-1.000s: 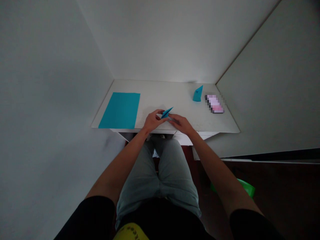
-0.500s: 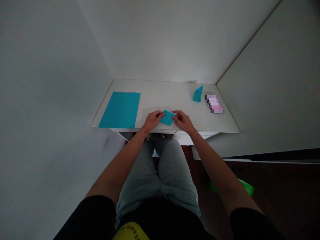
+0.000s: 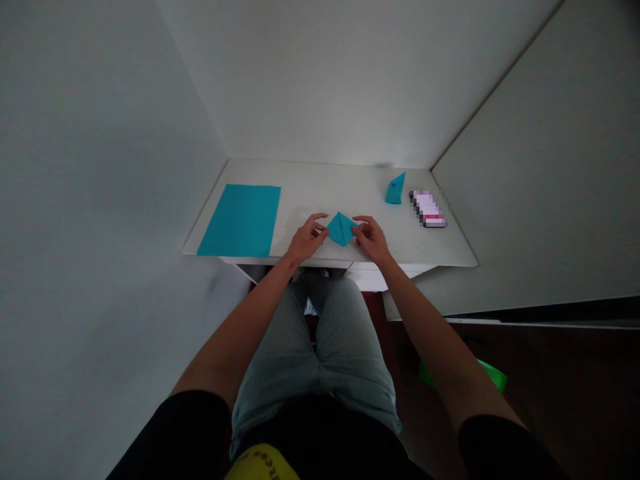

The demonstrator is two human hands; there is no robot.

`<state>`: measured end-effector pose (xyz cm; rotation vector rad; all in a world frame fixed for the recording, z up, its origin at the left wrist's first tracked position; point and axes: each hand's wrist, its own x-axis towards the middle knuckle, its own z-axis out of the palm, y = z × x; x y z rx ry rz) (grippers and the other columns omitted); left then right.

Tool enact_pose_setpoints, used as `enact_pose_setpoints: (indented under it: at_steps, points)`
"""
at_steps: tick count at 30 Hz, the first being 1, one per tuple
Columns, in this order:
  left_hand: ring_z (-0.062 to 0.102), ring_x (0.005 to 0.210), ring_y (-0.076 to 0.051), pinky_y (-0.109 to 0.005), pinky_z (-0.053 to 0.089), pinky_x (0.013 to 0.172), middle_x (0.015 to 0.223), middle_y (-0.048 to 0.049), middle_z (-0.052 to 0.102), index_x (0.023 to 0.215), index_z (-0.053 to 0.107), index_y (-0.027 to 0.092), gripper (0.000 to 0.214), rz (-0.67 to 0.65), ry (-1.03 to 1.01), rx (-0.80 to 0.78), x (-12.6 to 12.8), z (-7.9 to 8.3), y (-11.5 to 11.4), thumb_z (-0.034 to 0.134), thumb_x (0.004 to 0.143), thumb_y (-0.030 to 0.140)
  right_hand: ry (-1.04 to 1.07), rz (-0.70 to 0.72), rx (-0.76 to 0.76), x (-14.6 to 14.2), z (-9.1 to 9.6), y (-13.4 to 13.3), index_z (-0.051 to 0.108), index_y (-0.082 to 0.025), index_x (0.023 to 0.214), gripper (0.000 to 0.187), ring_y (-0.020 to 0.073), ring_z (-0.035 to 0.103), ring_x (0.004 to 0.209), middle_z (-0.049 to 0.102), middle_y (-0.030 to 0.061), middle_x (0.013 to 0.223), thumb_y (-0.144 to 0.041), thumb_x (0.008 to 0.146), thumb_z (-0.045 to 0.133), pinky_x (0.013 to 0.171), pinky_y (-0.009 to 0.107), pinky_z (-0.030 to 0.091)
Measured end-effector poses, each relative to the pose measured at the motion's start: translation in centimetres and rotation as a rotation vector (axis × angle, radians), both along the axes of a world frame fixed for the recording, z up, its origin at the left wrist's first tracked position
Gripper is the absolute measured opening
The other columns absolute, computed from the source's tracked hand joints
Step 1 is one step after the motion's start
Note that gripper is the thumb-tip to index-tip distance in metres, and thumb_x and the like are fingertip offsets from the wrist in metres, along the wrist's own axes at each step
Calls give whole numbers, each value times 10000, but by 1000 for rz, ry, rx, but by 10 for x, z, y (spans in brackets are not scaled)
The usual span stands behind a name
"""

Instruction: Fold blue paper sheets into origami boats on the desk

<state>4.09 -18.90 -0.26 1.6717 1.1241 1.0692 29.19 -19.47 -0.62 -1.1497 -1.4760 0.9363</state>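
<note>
Folded teal paper (image 3: pixel 341 229) sits apparently pinched between left hand (image 3: pixel 306 240) and right hand (image 3: pixel 371 240), yellow item's (image 3: pixel 261 465) lettering unreadable.

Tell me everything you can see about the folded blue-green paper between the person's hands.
The folded teal paper is a small, matte, kite-shaped piece, pointed at the top and bottom, with a crease running down its middle. It looks like thin origami paper. The fingers of the left hand and right hand touch its side corners. It sits over the front part of the white desk, though I cannot tell whether it touches the surface.
</note>
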Motion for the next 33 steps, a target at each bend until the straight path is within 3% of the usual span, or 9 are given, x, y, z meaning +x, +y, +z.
enact_pose_setpoints:
  at_steps: [6, 9, 11, 16, 21, 29, 33]
  points:
    - [654, 720, -122, -286, 543, 759, 1024, -17, 769, 1276, 823, 254, 455, -20, 110, 102, -1, 6, -2, 859, 825, 207, -95, 54, -38, 2, -1, -1, 805, -264, 1201, 454, 155, 606, 581, 707, -14, 773, -622, 941, 702, 599, 320, 514]
    - [605, 707, -140, -300, 511, 727, 885, -4, 704, 1167, 872, 272, 294, -21, 147, 127, -1, 9, -1, 874, 880, 330, -152, 94, 20, 2, 2, -3, 826, -268, 1214, 463, 136, 556, 600, 734, 4, 881, -592, 885, 792, 594, 313, 495]
    - [583, 709, -154, -304, 490, 705, 813, -1, 651, 1042, 890, 277, 179, -18, 168, 127, -1, 10, 0, 836, 935, 409, -192, 71, 96, 2, 4, -3, 855, -264, 1098, 421, 138, 519, 628, 701, 16, 887, -611, 861, 842, 596, 316, 474]
    - [598, 746, -170, -312, 499, 732, 810, -17, 623, 795, 819, 234, 375, -15, 138, 142, 0, 9, 2, 705, 1042, 493, -228, 24, 174, 2, 5, 0, 827, -254, 848, 522, 175, 532, 694, 631, 39, 851, -766, 916, 754, 665, 360, 491]
    - [620, 784, -178, -307, 508, 755, 816, -20, 620, 796, 783, 224, 418, -7, 104, 127, 1, 11, 2, 634, 1079, 493, -250, 16, 193, 2, 4, 1, 819, -257, 835, 607, 209, 582, 760, 648, 54, 839, -819, 975, 636, 706, 379, 501]
    - [640, 817, -181, -307, 535, 801, 820, -27, 668, 835, 800, 222, 385, 54, 48, 98, 0, 13, 3, 650, 1070, 488, -235, -58, 158, 3, 4, 1, 809, -258, 848, 619, 215, 627, 776, 729, 55, 852, -839, 962, 628, 730, 375, 527]
    - [619, 746, -150, -293, 521, 732, 883, -30, 716, 935, 830, 211, 288, 78, -24, 68, 0, 9, 4, 736, 1009, 472, -223, -74, 158, 4, 4, 1, 812, -257, 849, 633, 217, 642, 790, 742, 61, 872, -857, 945, 635, 737, 377, 536]
